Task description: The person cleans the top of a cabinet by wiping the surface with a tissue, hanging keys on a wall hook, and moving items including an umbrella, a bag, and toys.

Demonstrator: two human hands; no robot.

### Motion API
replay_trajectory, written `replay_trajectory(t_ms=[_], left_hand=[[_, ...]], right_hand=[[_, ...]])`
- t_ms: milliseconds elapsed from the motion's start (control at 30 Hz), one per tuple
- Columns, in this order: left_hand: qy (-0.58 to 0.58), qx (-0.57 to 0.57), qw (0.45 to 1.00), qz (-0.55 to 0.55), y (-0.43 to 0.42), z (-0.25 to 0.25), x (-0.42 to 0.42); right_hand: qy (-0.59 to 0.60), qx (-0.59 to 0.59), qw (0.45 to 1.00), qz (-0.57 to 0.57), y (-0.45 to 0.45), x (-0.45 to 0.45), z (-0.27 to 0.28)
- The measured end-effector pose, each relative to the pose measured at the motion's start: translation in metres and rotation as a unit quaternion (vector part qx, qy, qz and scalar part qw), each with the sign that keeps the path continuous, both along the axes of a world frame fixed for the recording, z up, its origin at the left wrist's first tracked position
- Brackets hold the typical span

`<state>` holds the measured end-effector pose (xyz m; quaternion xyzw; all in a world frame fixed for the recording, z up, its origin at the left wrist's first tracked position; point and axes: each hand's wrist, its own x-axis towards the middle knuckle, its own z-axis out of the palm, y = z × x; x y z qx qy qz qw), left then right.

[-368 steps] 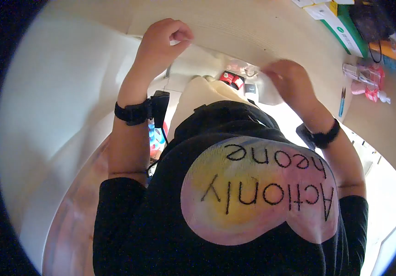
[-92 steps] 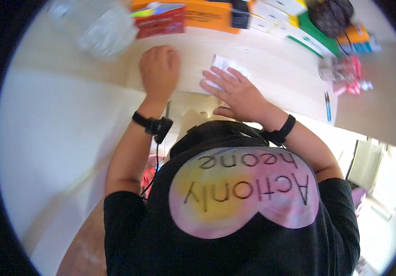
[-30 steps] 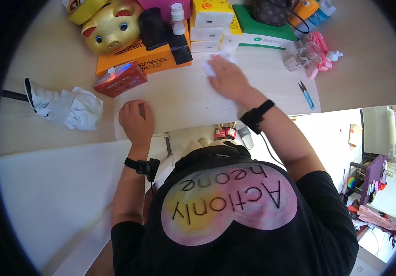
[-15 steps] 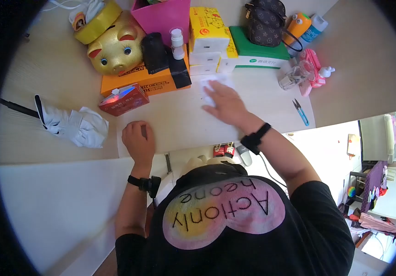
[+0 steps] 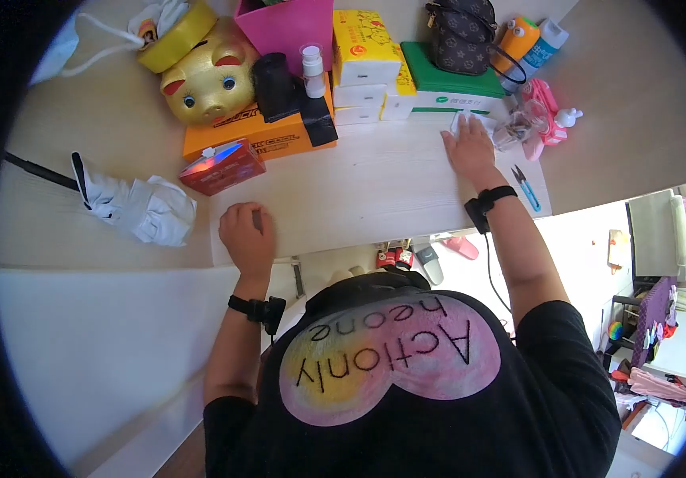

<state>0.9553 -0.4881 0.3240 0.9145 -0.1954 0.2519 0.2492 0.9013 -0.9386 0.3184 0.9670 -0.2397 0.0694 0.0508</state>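
Note:
My right hand point(image 5: 471, 153) lies flat on the desktop with its fingers stretched out. Under its fingertips is a thin white tissue point(image 5: 482, 123), its edges showing past them. Just right of this hand are a clear bottle point(image 5: 510, 135) on its side and blue-handled thread snips point(image 5: 527, 190). My left hand point(image 5: 246, 239) rests closed at the desk's front edge. A small dark patch shows between its thumb and fingers; I cannot make out whether it is an object or shadow. Beyond the left hand stands a red box point(image 5: 223, 167).
Along the back are a gold piggy bank point(image 5: 211, 88), an orange box point(image 5: 279, 139), a magenta pot point(image 5: 287, 28), tissue packs point(image 5: 363, 56), a green box point(image 5: 450, 84), a brown bag point(image 5: 462, 40) and a pink item point(image 5: 546, 119). A folded white umbrella point(image 5: 140, 209) lies left.
My right hand has slid to the right across the desk, and the tissue has gone with it, from before the tissue packs to near the clear bottle. My left hand stays at the edge.

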Motion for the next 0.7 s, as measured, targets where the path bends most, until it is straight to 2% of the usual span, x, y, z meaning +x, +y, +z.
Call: replay_trajectory(t_ms=[167, 233, 333, 367, 433, 533, 567, 633, 667, 700], left_hand=[[-0.002, -0.002, 1.000, -0.003, -0.001, 0.001, -0.002], [0.004, -0.007, 1.000, 0.002, -0.001, 0.005, -0.002], [-0.007, -0.026, 1.000, -0.001, 0.002, -0.001, 0.001], [-0.003, -0.005, 1.000, 0.017, 0.001, 0.000, 0.000], [0.004, 0.001, 1.000, 0.020, 0.001, 0.000, 0.002], [0.018, 0.010, 1.000, 0.008, -0.006, -0.001, -0.002], [0.015, 0.015, 1.000, 0.002, -0.006, 0.001, -0.002], [0.014, 0.024, 1.000, -0.005, -0.005, -0.002, -0.001], [0.013, 0.028, 1.000, 0.001, -0.005, -0.003, -0.001], [0.012, 0.031, 0.999, -0.006, -0.007, -0.002, -0.001]], right_hand=[[0.031, -0.010, 0.999, 0.000, 0.017, -0.037, 0.000], [-0.063, 0.005, 0.989, 0.133, 0.014, -0.062, -0.008], [-0.127, 0.021, 0.972, 0.197, 0.034, -0.094, 0.002], [-0.136, 0.026, 0.969, 0.204, 0.046, -0.095, 0.007], [-0.203, 0.140, 0.946, 0.211, 0.055, -0.107, 0.018], [-0.235, 0.146, 0.941, 0.193, 0.060, -0.096, 0.006], [-0.261, 0.172, 0.923, 0.223, 0.066, -0.084, 0.010], [-0.286, 0.146, 0.904, 0.283, 0.089, -0.058, 0.021], [-0.260, 0.137, 0.899, 0.325, 0.108, -0.049, 0.039], [-0.138, 0.180, 0.894, 0.387, 0.107, -0.036, 0.024]])
